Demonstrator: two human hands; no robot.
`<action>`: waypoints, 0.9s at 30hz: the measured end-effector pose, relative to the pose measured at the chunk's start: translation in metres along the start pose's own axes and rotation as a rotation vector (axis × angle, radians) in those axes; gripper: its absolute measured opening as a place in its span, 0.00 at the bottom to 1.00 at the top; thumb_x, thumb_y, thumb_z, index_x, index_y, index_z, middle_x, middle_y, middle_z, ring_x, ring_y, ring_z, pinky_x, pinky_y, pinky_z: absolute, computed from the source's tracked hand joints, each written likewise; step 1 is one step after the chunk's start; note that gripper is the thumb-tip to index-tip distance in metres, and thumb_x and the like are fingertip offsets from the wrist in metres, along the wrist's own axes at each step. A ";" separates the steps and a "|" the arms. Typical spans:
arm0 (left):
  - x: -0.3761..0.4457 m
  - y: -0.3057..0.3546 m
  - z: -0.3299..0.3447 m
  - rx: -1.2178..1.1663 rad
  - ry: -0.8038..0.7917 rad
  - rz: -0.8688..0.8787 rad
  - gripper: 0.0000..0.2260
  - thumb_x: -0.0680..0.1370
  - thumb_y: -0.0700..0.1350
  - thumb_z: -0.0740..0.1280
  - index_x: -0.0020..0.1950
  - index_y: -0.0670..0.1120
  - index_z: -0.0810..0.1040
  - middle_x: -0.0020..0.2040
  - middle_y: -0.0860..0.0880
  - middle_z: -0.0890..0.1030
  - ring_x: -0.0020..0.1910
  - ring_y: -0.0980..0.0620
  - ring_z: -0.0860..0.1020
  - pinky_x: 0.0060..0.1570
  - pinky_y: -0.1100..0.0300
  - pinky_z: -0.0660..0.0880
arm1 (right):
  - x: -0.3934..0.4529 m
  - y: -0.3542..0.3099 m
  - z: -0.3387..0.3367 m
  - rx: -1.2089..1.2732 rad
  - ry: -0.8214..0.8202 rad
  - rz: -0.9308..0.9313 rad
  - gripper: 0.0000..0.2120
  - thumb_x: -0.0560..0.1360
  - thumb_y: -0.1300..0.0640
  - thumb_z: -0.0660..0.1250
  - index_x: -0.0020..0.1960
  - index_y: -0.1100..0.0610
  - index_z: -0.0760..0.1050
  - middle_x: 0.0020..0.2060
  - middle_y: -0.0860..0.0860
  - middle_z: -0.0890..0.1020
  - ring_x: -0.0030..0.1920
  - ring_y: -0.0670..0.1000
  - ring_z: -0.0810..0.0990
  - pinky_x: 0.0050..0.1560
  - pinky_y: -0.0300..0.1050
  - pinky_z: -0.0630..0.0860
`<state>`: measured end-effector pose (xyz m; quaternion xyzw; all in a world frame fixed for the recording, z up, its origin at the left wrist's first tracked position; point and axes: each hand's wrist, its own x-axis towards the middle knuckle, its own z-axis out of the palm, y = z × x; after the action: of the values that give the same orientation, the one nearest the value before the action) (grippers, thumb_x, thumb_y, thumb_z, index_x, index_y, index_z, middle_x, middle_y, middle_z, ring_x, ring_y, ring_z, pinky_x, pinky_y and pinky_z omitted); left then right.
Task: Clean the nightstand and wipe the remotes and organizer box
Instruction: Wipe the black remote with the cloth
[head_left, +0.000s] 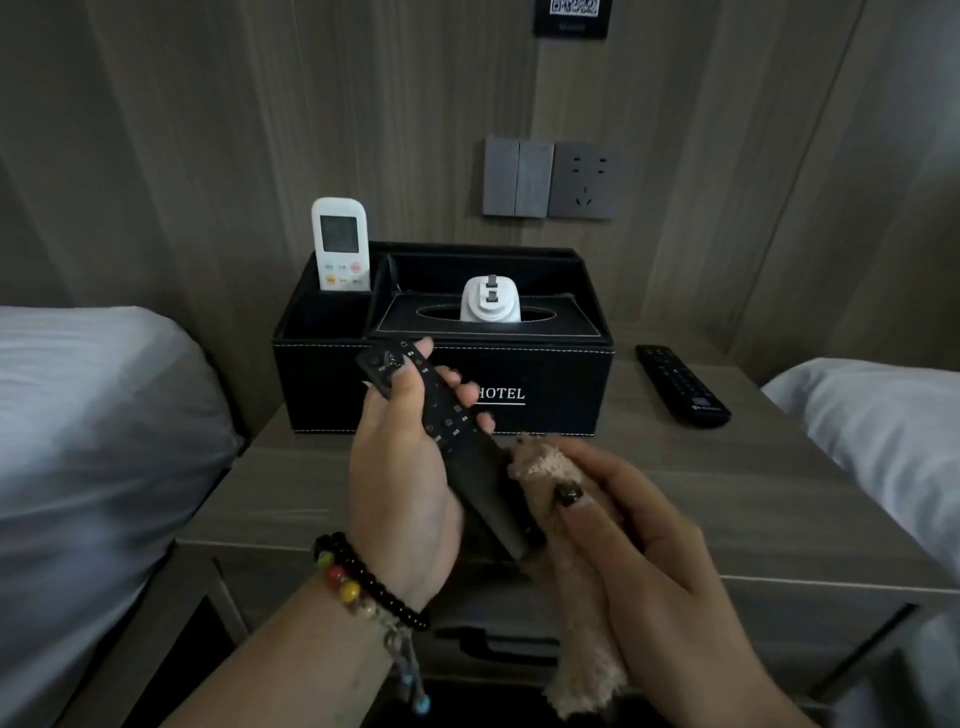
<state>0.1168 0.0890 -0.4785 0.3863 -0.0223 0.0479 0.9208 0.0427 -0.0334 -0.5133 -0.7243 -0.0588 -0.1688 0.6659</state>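
Above the nightstand, the left hand is gripping a black TV remote, fingers curled round it, while the right hand is pinching a tan cloth against its lower end. Wiping well probably means turning the remote and keeping cloth pressure light over the buttons. Counting remotes: three, with a white AC remote standing in the one organizer box and another black remote lying beside it.

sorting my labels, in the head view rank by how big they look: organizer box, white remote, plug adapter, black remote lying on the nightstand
1. organizer box
2. black remote
3. white remote, partly hidden in its slot
4. plug adapter

Remotes look close; unsure.
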 end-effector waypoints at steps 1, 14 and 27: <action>0.000 -0.003 -0.001 0.034 0.029 -0.006 0.14 0.82 0.49 0.57 0.60 0.45 0.77 0.40 0.50 0.78 0.39 0.56 0.78 0.41 0.59 0.75 | -0.002 0.003 0.005 -0.009 0.004 -0.022 0.15 0.78 0.66 0.65 0.57 0.48 0.80 0.48 0.41 0.86 0.52 0.38 0.83 0.48 0.27 0.74; -0.012 -0.016 -0.003 0.087 -0.221 -0.183 0.22 0.78 0.56 0.54 0.67 0.47 0.72 0.59 0.51 0.82 0.60 0.58 0.78 0.52 0.61 0.73 | -0.003 0.010 0.019 -0.388 0.090 -0.552 0.19 0.76 0.63 0.64 0.66 0.61 0.75 0.66 0.54 0.76 0.69 0.45 0.73 0.66 0.37 0.71; -0.016 -0.024 -0.006 0.015 -0.242 -0.222 0.19 0.80 0.54 0.55 0.62 0.45 0.76 0.56 0.48 0.84 0.54 0.56 0.82 0.39 0.64 0.79 | -0.014 0.010 0.014 -0.403 0.131 -0.524 0.18 0.76 0.63 0.64 0.65 0.62 0.76 0.64 0.54 0.77 0.67 0.44 0.75 0.64 0.33 0.70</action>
<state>0.1034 0.0752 -0.5008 0.3963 -0.0898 -0.1010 0.9081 0.0355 -0.0186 -0.5283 -0.7893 -0.1655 -0.3884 0.4458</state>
